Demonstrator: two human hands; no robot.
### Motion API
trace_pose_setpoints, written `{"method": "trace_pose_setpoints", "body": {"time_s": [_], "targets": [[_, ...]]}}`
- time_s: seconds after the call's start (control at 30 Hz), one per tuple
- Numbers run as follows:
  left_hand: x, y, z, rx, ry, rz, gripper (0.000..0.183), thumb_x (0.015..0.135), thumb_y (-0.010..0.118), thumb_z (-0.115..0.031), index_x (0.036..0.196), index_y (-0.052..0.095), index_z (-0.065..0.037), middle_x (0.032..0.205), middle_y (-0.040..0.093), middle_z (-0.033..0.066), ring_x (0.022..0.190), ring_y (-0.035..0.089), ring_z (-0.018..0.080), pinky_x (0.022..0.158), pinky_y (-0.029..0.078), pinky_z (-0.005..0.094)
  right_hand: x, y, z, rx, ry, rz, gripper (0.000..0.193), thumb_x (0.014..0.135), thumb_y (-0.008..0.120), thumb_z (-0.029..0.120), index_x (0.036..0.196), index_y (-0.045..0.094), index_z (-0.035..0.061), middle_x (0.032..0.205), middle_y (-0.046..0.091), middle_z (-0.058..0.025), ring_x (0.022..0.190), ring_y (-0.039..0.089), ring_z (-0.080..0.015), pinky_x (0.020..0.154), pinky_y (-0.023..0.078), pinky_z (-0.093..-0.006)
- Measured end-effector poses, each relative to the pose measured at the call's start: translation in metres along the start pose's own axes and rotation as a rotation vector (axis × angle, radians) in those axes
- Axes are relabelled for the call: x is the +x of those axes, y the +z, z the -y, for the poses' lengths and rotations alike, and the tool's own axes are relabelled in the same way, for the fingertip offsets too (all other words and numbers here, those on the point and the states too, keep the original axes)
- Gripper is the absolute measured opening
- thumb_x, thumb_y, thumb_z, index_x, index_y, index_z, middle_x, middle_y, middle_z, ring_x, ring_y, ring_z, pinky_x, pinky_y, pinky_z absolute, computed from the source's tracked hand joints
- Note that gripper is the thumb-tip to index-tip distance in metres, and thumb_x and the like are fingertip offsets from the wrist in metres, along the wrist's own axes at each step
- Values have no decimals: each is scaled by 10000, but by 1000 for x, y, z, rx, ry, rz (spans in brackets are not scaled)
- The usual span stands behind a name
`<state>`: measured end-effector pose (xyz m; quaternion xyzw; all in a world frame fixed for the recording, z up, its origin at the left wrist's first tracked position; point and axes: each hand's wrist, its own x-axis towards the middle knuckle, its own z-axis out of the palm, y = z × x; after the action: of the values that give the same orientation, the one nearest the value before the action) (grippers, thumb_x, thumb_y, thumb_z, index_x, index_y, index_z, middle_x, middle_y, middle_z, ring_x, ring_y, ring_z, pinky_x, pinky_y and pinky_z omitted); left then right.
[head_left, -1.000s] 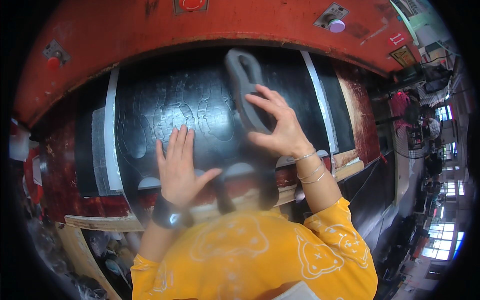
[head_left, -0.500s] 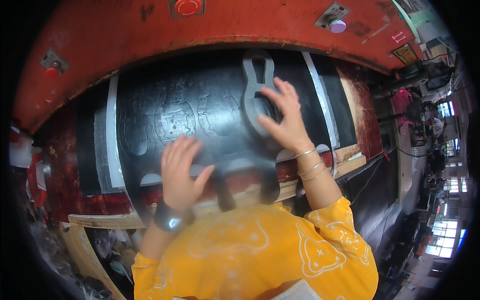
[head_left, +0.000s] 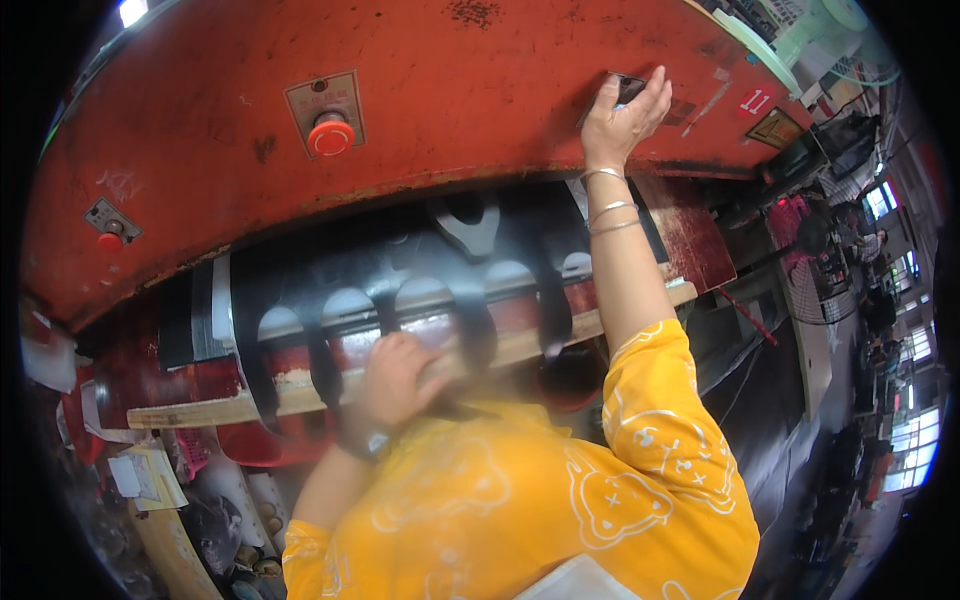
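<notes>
My right hand (head_left: 625, 118) is raised against the orange-red machine front, over the push button at its right, which it covers. Its fingers are stretched and apart. My left hand (head_left: 394, 378) is low at the table's front edge, beside the hanging strips of a black sheet (head_left: 330, 260); motion smears its fingers. The sheet lies on the table under the machine front, with rounded gaps along its near edge. A grey sole-shaped cutting die (head_left: 468, 232) rests on the sheet, its far part hidden by the machine front.
The machine front (head_left: 450, 90) carries a red mushroom button (head_left: 330, 135) in the middle and a smaller red button (head_left: 111, 238) at left. A wooden rail (head_left: 190, 412) edges the table. A caged fan (head_left: 815, 240) stands at right; papers (head_left: 150, 478) lie at lower left.
My right hand has left the cutting die and gone up to the button on the machine front. My left hand has drawn back from the sheet toward me. The view has shifted.
</notes>
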<state>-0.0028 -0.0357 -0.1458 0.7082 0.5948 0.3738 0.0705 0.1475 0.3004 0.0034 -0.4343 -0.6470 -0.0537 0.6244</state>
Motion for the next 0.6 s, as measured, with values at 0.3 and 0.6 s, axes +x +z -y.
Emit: {"method": "trace_pose_setpoints", "body": {"time_s": [0.3,0.6], "targets": [[4,8,-7,92,-98,-109,135,740,722,-188,785,676,-70,772,613,87,834,556,290,755,417,397,-121,-128,-39,368,199,457,739,897,599,235,1452,197,-41,1435,312,-258,1299,356,-357,1091,268,-445],[7,18,-18,162,-163,-201,93,728,727,-129,744,658,-68,775,606,90,821,551,294,739,415,397,-188,-178,-40,-141,-232,951,314,853,631,250,1054,603,10,927,625,-145,969,581,-311,1034,326,-433]]}}
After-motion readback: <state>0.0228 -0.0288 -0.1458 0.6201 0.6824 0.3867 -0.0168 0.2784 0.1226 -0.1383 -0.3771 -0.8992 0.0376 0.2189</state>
